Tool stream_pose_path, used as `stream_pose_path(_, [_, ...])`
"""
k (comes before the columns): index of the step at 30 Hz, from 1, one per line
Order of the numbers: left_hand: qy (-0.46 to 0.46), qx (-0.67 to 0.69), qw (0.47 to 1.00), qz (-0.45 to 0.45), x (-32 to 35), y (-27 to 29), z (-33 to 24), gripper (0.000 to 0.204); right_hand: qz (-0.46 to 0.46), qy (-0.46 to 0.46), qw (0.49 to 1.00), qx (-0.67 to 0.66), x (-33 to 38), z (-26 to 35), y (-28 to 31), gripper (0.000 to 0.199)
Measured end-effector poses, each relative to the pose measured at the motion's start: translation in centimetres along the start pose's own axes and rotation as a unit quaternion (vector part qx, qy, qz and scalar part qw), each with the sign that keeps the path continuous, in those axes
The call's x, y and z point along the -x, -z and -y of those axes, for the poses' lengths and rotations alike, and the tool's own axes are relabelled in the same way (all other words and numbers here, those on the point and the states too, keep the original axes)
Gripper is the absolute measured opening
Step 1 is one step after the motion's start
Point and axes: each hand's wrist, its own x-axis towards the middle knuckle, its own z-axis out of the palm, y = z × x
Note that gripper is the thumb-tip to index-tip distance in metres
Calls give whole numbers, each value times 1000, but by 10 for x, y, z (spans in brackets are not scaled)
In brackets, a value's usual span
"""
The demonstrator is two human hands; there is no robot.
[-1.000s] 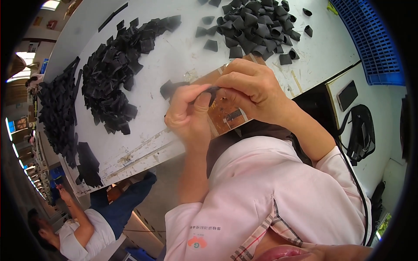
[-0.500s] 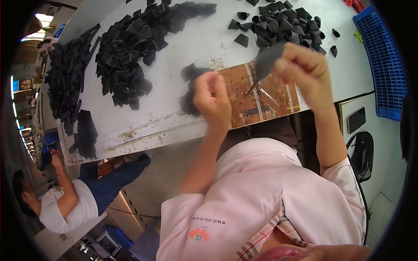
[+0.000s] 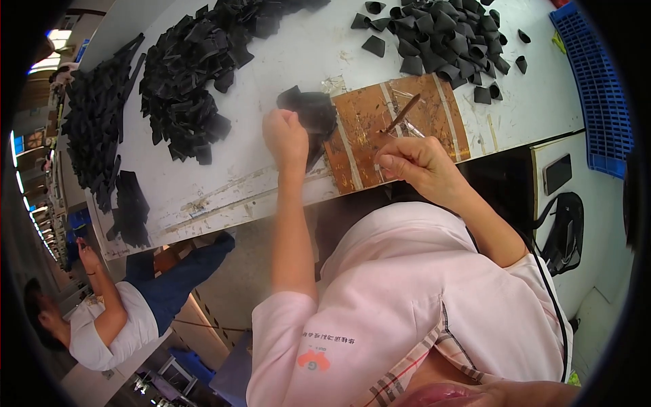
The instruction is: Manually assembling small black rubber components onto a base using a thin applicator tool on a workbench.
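Observation:
My left hand (image 3: 286, 138) is closed on a black folded piece (image 3: 313, 115) and holds it down at the left edge of a brown glue-stained board (image 3: 434, 115) on the white table (image 3: 285, 54). My right hand (image 3: 419, 163) pinches a thin brown brush (image 3: 403, 113) whose tip rests on the board. Both hands are near the table's front edge.
A large heap of black pieces (image 3: 190, 81) lies to the left, and a scatter of formed black pieces (image 3: 441, 41) at the back right. Another dark pile (image 3: 91, 129) sits far left. A blue crate (image 3: 593, 81) stands right. A seated person (image 3: 115, 305) is lower left.
My right hand has let go of the black piece it held up and come down to the board with the brush. My left hand has pressed its piece onto the table.

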Motion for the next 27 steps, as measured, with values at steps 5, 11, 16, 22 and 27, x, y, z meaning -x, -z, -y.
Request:
stream_pose_path(5, [-37,103,994,15,15,45,-39,8,-132,185,958,177,-19,1,-25,21])
stream_pose_path(11, [3,434,886,163,48,61,-74,7,-82,67,987,-122,-34,4,-30,26])
stream_pose_path(16, [120,727,659,150,81,56,-83,15,25,-109,849,-516,-23,10,-24,19])
stream_pose_path(22, [134,675,705,173,85,54,-83,10,50,-122,838,-530,-17,4,-24,17])
stream_pose_path(27, [132,633,746,161,86,50,-78,10,-11,-76,965,-250,-15,4,-24,18])
